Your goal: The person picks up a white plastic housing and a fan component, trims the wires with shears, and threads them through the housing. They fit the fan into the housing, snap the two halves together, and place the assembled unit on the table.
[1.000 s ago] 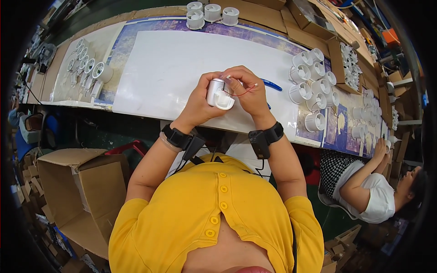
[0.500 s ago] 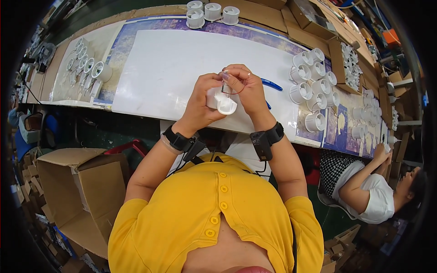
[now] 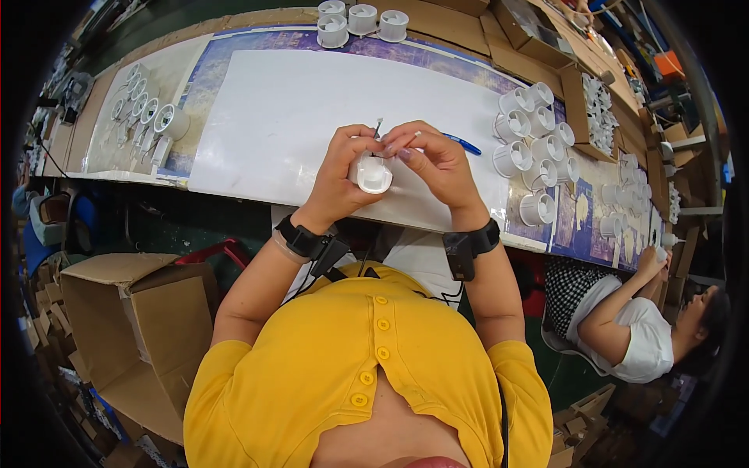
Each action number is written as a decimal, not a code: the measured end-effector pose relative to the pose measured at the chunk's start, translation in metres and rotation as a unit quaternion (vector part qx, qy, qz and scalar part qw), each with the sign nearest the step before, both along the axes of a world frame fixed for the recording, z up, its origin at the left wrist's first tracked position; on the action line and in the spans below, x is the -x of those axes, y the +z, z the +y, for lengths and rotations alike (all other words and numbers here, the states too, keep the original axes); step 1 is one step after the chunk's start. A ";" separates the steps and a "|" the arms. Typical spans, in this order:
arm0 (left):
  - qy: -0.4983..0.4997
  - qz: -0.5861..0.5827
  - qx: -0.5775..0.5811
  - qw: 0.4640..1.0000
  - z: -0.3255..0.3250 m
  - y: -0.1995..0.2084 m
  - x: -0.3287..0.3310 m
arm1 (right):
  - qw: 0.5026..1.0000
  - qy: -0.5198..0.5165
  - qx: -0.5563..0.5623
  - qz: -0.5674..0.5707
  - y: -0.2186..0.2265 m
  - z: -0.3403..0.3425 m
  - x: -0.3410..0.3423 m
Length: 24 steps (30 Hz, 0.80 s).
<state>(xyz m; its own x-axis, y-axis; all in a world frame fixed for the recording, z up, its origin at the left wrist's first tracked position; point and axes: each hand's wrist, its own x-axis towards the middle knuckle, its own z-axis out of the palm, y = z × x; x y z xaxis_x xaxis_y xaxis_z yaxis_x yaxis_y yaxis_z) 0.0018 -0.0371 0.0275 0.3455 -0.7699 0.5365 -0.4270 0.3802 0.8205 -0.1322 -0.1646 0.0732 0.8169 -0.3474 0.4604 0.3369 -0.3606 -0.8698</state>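
A small white plastic housing (image 3: pixel 373 175) is in my left hand (image 3: pixel 341 173), whose fingers wrap round its side above the white sheet (image 3: pixel 273 132). Thin wires come out at the housing's far end, one with a small pale tip standing up between my hands. My right hand (image 3: pixel 434 162) pinches a thin wire (image 3: pixel 395 146) beside the housing's top; its small white end shows by my index finger. Behind my right hand lies a blue-handled tool (image 3: pixel 463 143), partly hidden.
White round housings (image 3: pixel 540 144) stand grouped on the right; several more (image 3: pixel 363 20) sit at the far edge. A row with wires (image 3: pixel 169 121) is at the left. A carton of small white parts (image 3: pixel 599 117) stands far right. A cardboard box (image 3: pixel 140 327) lies lower left. A co-worker (image 3: pixel 624 327) sits right.
My right hand has shifted right and a little down, drawing a wire away from the housing. My left hand has tilted the housing more upright and moved slightly left.
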 end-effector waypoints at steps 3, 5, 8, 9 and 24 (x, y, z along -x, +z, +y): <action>-0.005 0.013 0.002 1.000 -0.002 -0.006 0.001 | 0.983 0.032 -0.174 0.055 0.001 0.012 -0.007; -0.005 -0.010 0.009 1.000 -0.001 -0.008 0.000 | 0.981 0.011 -0.184 0.055 0.007 0.016 -0.014; -0.009 -0.053 0.024 0.998 -0.002 -0.003 0.002 | 0.977 -0.034 -0.203 0.058 0.013 0.018 -0.023; -0.007 -0.006 0.009 1.000 0.000 -0.001 0.006 | 0.973 -0.044 -0.220 0.058 0.011 0.018 -0.026; 0.030 -0.065 -0.040 0.997 0.001 -0.003 0.001 | 0.994 -0.074 -0.048 0.060 0.010 0.009 -0.020</action>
